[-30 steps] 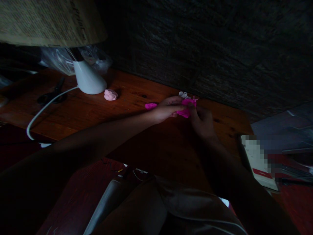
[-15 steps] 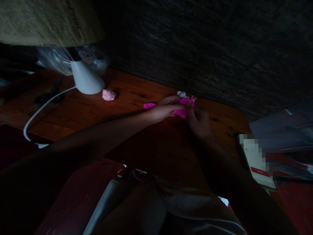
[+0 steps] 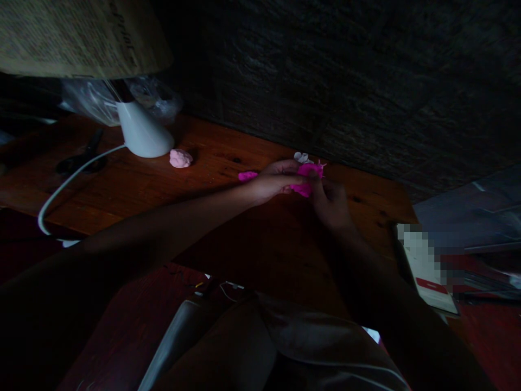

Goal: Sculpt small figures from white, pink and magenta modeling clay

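Observation:
Both hands hold a flattened piece of bright pink modelling clay [image 3: 303, 187] above the wooden table. My left hand [image 3: 273, 183] is closed on its left side, the thumb lying across it. Fingers of my right hand [image 3: 331, 203] pinch its right side. A smaller pink clay lump [image 3: 247, 176] rests on the table just left of my left hand. Behind the held clay are a white flower-like piece [image 3: 301, 157] and thin pink strands, partly hidden. A pale pink clay lump [image 3: 180, 158] sits farther left, beside the lamp.
A lamp with a white base [image 3: 142, 133] and a newsprint shade [image 3: 85, 38] stands at the left, its white cord [image 3: 55, 195] hanging over the edge. Scissors [image 3: 83, 160] lie beside it. A clear plastic bag [image 3: 163, 100] is behind. At the right edge lies a white box-like object [image 3: 433, 282].
Almost nothing differs. Both hands keep their hold on the pink clay, with only a slight shift of the fingers and of the whole view.

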